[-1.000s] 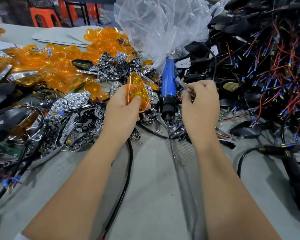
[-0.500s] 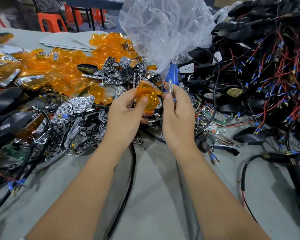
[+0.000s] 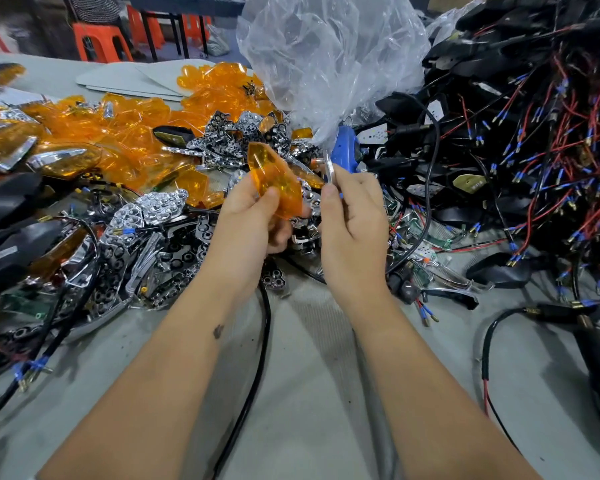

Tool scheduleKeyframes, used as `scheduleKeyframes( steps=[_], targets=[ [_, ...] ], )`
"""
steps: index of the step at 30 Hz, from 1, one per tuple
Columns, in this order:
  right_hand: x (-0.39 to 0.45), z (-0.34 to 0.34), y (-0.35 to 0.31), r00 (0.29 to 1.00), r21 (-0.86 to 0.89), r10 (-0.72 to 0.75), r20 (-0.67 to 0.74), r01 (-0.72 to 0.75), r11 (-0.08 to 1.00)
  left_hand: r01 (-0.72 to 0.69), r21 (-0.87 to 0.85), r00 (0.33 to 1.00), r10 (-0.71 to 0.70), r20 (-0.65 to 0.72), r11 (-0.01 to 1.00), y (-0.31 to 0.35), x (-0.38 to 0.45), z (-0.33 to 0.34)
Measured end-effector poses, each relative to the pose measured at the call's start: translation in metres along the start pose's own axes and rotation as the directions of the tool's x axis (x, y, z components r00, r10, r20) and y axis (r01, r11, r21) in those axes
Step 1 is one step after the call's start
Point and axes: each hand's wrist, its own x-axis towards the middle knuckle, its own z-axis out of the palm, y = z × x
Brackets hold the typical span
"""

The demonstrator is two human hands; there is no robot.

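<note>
Many amber covers (image 3: 118,147) left of held lens (image 3: 274,183); wire tangle (image 3: 534,150) right.

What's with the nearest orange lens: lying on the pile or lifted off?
Lifted off: the left hand grips the lens, tilted, above the chrome parts.

Translucent orange lens (image 3: 274,185) held tilted, thin chrome piece (image 3: 329,168) upright just beside it

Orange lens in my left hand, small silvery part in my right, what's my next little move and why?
Probably bring the silvery part across to the orange lens and seat it: your right hand pinches it close beside the lens, which your left hand grips above the parts pile.
</note>
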Motion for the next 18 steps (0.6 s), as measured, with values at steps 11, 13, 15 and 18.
scheduleKeyframes(
  steps=[11,13,15,18],
  targets=[
    [0.0047,-0.0015,-0.0051,0.957,0.281,0.268,0.114,-0.290,0.915,-0.017,0.112,0.998,0.010,0.067,0.994,-0.0013,-0.0023,0.0044],
    [0.0061,-0.0028,-0.0050,0.941,0.357,0.300,0.155,-0.336,0.872,-0.032,0.134,0.998,0.025,0.056,0.990,-0.0018,-0.0032,0.0056],
    [0.0067,-0.0029,-0.0049,0.923,0.424,0.332,0.193,-0.384,0.820,-0.039,0.144,0.999,0.034,0.038,0.989,-0.0020,-0.0035,0.0064],
    [0.0081,-0.0032,-0.0041,0.901,0.476,0.366,0.233,-0.434,0.765,-0.044,0.145,0.999,0.041,0.021,0.988,-0.0021,-0.0032,0.0059]
  ],
)
